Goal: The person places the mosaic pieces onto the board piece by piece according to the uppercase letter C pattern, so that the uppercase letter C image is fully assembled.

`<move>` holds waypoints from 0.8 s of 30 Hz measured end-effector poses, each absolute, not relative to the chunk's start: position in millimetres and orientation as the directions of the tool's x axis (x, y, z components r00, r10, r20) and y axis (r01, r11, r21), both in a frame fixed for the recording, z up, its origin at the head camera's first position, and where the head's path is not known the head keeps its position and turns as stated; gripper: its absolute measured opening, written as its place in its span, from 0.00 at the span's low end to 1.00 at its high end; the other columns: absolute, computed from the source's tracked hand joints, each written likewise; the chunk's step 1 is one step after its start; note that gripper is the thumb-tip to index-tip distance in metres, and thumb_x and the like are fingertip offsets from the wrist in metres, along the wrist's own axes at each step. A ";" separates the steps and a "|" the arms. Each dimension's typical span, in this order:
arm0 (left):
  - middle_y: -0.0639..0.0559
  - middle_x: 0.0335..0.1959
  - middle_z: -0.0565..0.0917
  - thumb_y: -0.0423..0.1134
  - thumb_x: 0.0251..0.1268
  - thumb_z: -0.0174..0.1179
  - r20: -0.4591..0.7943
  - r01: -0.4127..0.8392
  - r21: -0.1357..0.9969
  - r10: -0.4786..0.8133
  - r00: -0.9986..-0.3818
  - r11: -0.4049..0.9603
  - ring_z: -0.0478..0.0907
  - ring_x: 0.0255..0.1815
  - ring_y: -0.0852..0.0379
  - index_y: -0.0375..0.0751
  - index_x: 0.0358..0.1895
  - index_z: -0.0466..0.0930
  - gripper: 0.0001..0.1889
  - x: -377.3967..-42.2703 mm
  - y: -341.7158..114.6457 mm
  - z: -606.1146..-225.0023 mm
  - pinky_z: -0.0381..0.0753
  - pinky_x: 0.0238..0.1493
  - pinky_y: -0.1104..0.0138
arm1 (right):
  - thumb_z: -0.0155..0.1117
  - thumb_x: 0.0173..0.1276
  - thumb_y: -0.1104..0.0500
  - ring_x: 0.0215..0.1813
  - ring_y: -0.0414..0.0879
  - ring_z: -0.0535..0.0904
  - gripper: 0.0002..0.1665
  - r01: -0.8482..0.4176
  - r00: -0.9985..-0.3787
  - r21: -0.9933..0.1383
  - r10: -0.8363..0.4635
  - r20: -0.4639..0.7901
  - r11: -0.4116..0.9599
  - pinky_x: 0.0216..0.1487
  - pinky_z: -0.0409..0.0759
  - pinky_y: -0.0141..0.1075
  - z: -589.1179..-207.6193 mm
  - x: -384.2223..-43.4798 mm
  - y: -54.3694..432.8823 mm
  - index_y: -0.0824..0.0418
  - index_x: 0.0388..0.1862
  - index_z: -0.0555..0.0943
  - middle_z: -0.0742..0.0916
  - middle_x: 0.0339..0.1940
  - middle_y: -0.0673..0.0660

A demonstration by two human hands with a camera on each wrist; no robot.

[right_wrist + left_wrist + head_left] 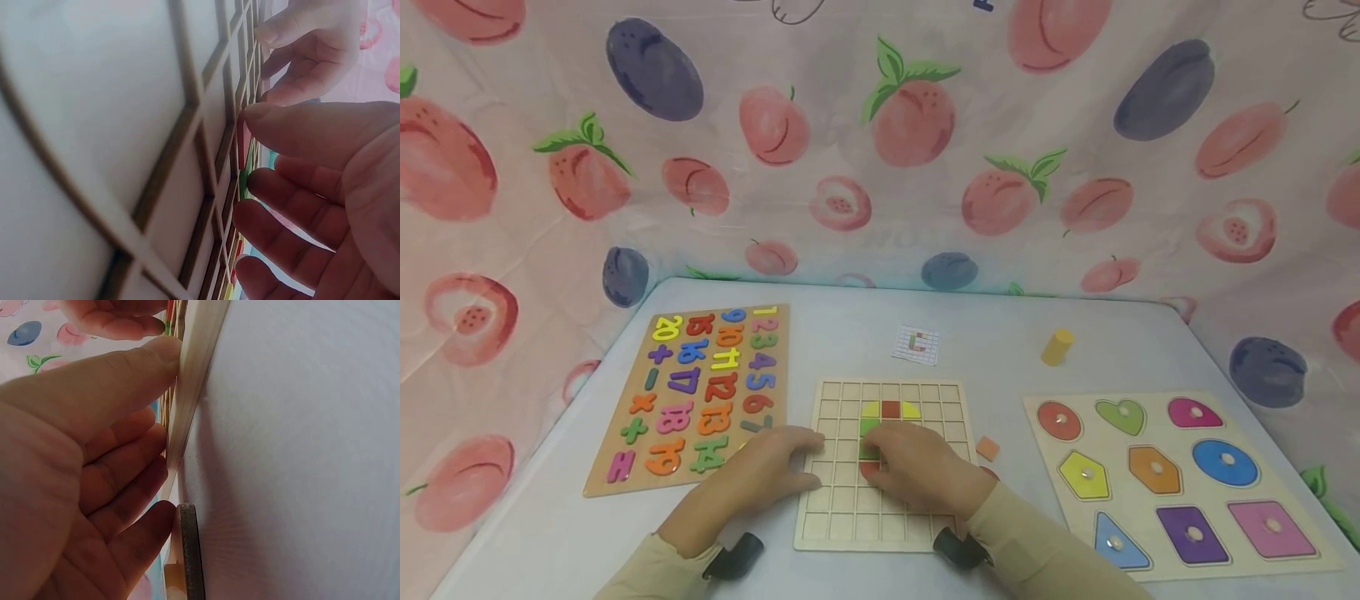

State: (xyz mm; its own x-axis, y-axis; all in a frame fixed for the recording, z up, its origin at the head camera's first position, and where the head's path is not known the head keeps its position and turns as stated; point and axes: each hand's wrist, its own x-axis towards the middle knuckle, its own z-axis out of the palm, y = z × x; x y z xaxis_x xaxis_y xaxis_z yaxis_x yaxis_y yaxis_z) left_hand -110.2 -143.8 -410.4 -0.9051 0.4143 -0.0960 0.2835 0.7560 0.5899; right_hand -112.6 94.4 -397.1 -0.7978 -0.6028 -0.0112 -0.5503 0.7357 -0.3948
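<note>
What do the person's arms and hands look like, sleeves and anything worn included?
The left sleeve and right sleeve are plain beige. A black, rounded object sits at each wrist. The left hand and right hand show no gloves. No cables show.

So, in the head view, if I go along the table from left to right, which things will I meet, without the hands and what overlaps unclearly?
Number board → grid → orange square → shape board.
</note>
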 end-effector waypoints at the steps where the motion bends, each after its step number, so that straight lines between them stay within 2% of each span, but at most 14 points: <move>1: 0.50 0.55 0.84 0.38 0.55 0.75 -0.097 0.283 0.592 0.415 -0.905 0.755 0.76 0.64 0.45 0.43 0.54 0.85 0.21 -110.3 -143.8 -410.4 0.73 0.67 0.50 | 0.67 0.68 0.56 0.33 0.38 0.72 0.06 -0.550 -0.798 -0.392 -0.602 -0.012 0.737 0.36 0.78 0.34 -397.1 -112.8 94.2 0.55 0.40 0.82 0.78 0.30 0.43; 9: 0.50 0.55 0.84 0.38 0.55 0.76 -0.098 0.282 0.594 0.416 -0.904 0.753 0.76 0.64 0.45 0.43 0.54 0.85 0.21 -111.5 -143.7 -411.9 0.73 0.67 0.50 | 0.70 0.63 0.57 0.33 0.39 0.73 0.09 -0.536 -0.809 -0.371 -0.587 -0.031 0.758 0.39 0.80 0.36 -396.5 -114.2 92.4 0.56 0.42 0.83 0.79 0.32 0.43; 15: 0.51 0.56 0.84 0.38 0.54 0.76 -0.103 0.279 0.595 0.415 -0.904 0.754 0.75 0.64 0.45 0.43 0.54 0.85 0.22 -111.7 -143.6 -412.5 0.72 0.67 0.50 | 0.69 0.67 0.54 0.33 0.39 0.73 0.09 -0.522 -0.809 -0.406 -0.587 -0.044 0.750 0.38 0.79 0.36 -397.6 -116.1 95.3 0.55 0.42 0.82 0.79 0.31 0.43; 18: 0.51 0.56 0.84 0.38 0.54 0.76 -0.111 0.268 0.596 0.409 -0.906 0.757 0.75 0.64 0.45 0.43 0.54 0.85 0.22 -110.8 -143.5 -411.4 0.72 0.67 0.50 | 0.69 0.68 0.50 0.36 0.40 0.75 0.15 -0.502 -0.809 -0.442 -0.584 -0.063 0.744 0.42 0.80 0.37 -397.0 -117.8 100.5 0.56 0.48 0.82 0.83 0.37 0.45; 21: 0.50 0.56 0.84 0.38 0.54 0.76 -0.112 0.266 0.598 0.407 -0.906 0.756 0.75 0.64 0.45 0.43 0.54 0.85 0.22 -110.5 -143.4 -410.7 0.72 0.67 0.50 | 0.69 0.66 0.52 0.44 0.42 0.79 0.20 -0.470 -0.822 -0.474 -0.565 -0.074 0.744 0.50 0.82 0.41 -393.3 -118.2 107.1 0.58 0.55 0.82 0.85 0.47 0.49; 24: 0.51 0.56 0.84 0.38 0.54 0.76 -0.113 0.264 0.597 0.405 -0.907 0.758 0.75 0.65 0.45 0.43 0.54 0.85 0.22 -111.0 -143.1 -411.0 0.72 0.67 0.50 | 0.69 0.63 0.57 0.48 0.46 0.81 0.23 -0.437 -0.840 -0.494 -0.538 -0.075 0.752 0.53 0.81 0.44 -390.1 -118.1 114.8 0.59 0.57 0.82 0.86 0.51 0.52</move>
State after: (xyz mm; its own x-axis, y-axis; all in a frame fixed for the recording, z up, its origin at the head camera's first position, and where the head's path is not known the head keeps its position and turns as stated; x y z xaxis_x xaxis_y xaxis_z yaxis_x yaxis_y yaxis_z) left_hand -111.0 -143.1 -411.0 -0.9073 0.4049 -0.1133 0.2637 0.7579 0.5967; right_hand -118.1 114.8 -390.1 -0.8398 -0.5376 -0.0753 -0.4369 0.7518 -0.4938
